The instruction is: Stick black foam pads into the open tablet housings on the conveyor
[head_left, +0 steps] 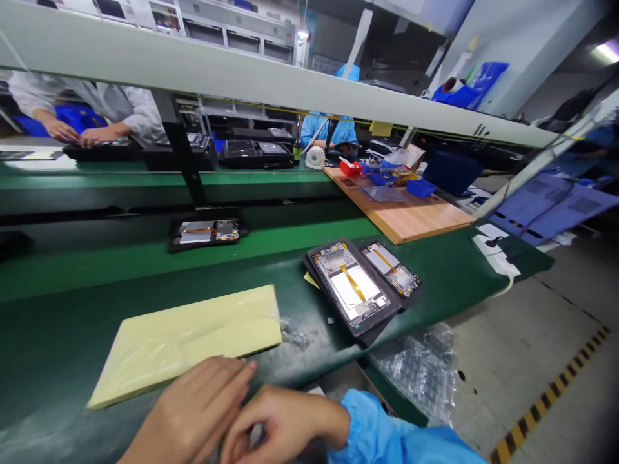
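Note:
My left hand (188, 412) is at the bottom of the view, palm down, with its fingers stretched out side by side. It is close to the near edge of a flat yellow pack (193, 335) in clear plastic film. Right beside it, my right hand (275, 419) comes in from a blue sleeve with its fingers curled towards the thumb; whether they hold anything is hidden. To the right lie an opened tablet (349, 283) in a black tray, showing its circuit board and an orange ribbon cable, and a second opened tablet (391, 267).
Another opened tablet (207, 231) sits on the green strip behind. A wooden board (411, 219) bears small bins. A white power strip (496, 254) lies at the right end. Bubble wrap (425, 374) hangs below the edge. Two people work across the bench, under a white beam (290, 84).

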Available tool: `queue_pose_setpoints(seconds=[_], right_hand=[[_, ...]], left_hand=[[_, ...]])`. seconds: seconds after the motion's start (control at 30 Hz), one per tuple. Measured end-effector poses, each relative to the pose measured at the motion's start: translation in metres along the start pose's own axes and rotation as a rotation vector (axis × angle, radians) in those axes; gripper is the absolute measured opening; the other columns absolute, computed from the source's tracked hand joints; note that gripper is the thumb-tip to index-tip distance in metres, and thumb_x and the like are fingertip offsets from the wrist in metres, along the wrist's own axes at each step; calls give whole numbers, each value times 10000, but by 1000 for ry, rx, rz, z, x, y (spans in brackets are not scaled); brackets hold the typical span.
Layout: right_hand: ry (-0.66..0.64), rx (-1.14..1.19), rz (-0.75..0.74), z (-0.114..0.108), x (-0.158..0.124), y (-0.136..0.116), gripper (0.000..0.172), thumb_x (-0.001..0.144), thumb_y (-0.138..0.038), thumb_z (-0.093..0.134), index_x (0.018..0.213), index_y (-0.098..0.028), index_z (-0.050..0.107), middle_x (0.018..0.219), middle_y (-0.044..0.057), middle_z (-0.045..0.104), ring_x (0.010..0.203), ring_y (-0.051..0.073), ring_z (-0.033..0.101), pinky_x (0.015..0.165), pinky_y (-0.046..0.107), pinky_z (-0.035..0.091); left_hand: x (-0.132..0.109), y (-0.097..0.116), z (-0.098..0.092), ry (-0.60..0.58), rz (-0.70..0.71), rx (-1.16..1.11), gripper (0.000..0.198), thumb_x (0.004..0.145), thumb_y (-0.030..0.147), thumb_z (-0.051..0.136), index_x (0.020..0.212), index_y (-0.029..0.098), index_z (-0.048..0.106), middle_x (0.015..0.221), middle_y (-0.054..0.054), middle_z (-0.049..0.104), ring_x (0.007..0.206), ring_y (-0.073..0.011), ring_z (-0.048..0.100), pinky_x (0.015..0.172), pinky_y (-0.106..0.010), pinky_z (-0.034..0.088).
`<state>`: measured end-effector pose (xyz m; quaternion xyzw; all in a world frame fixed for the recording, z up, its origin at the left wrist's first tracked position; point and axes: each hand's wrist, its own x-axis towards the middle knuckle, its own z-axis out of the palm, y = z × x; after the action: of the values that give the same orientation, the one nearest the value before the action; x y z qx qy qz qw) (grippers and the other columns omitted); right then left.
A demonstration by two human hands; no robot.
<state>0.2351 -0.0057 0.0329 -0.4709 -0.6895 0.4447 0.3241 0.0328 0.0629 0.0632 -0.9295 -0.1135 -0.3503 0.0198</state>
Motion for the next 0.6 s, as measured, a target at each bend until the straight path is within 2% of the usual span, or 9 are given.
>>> queue_pose_setpoints(seconds=[0.03, 0.07, 0.13, 0.2, 0.23, 0.3, 0.4, 0.5, 0.6], right_hand=[[61, -36, -39, -12, -2, 5, 345, 922, -576, 737, 829, -246, 776, 722, -13, 743, 701, 174, 718, 672, 286, 613], [200, -96, -61, -29, -7, 11, 362, 993, -523, 651, 824, -220, 755, 753, 8, 746, 729, 172, 716, 723, 291, 604], [619, -284, -13, -72, -28, 23, 343, 1060, -398, 535, 870, -194, 736, 856, 79, 760, 836, 209, 719, 828, 352, 593], [928, -437, 69, -125, -54, 37, 266, 1030, -399, 586, 994, -192, 749, 1031, 137, 771, 1025, 265, 713, 992, 439, 561], [998, -496, 131, -152, -68, 46, 312, 984, -453, 650, 1111, -187, 751, 1193, 173, 749, 1201, 312, 665, 1114, 506, 495], [1005, -451, 292, -200, -89, 66, 577, 880, -594, 728, 1285, -182, 718, 1441, 204, 648, 1431, 373, 520, 1265, 585, 321], [891, -337, 392, -246, -106, 98, 795, 778, -764, 733, 1329, -191, 727, 1400, 192, 700, 1321, 391, 642, 1188, 582, 453], [781, -242, 421, -257, -110, 122, 807, 779, -814, 710, 1330, -226, 749, 1371, 146, 743, 1264, 362, 703, 1141, 525, 529], [729, -177, 420, -250, -111, 130, 807, 845, -810, 658, 1418, -243, 704, 1463, 122, 693, 1368, 355, 643, 1211, 519, 467]], left_hand=[[-14, -11, 3, -13, -79, 34, 510, 1016, 119, 485, 1517, 180, 558, 1078, -71, 824, 946, -212, 780, 863, -307, 615], [-26, -22, 9, -21, -121, 81, 578, 1018, 163, 533, 1593, 206, 482, 1090, -64, 822, 950, -219, 779, 862, -307, 608], [-44, -39, 32, -61, -95, 168, 626, 1050, 297, 516, 1658, 227, 388, 1228, -84, 801, 1054, -262, 772, 934, -361, 590], [-53, -50, 62, -158, -90, 233, 595, 1045, 408, 490, 1626, 283, 457, 1456, -109, 692, 1252, -332, 703, 1055, -469, 531], [-56, -54, 77, -227, -113, 253, 569, 1028, 411, 501, 1588, 312, 517, 1532, -117, 628, 1328, -366, 656, 1096, -526, 492], [-58, -60, 99, -369, -183, 254, 518, 997, 402, 553, 1510, 361, 607, 1595, -124, 557, 1409, -406, 585, 1133, -595, 434], [-63, -66, 112, -494, -294, 146, 550, 937, 622, 671, 1453, 438, 623, 1581, -103, 570, 1428, -413, 566, 1169, -594, 386], [-72, -75, 104, -569, -390, 80, 739, 789, 809, 736, 1436, 476, 604, 1592, -80, 557, 1462, -415, 531, 1242, -589, 295], [-90, -93, 85, -690, -449, 109, 648, 844, 616, 778, 1447, 487, 576, 1640, -34, 483, 1498, -418, 486, 1254, -600, 295]])
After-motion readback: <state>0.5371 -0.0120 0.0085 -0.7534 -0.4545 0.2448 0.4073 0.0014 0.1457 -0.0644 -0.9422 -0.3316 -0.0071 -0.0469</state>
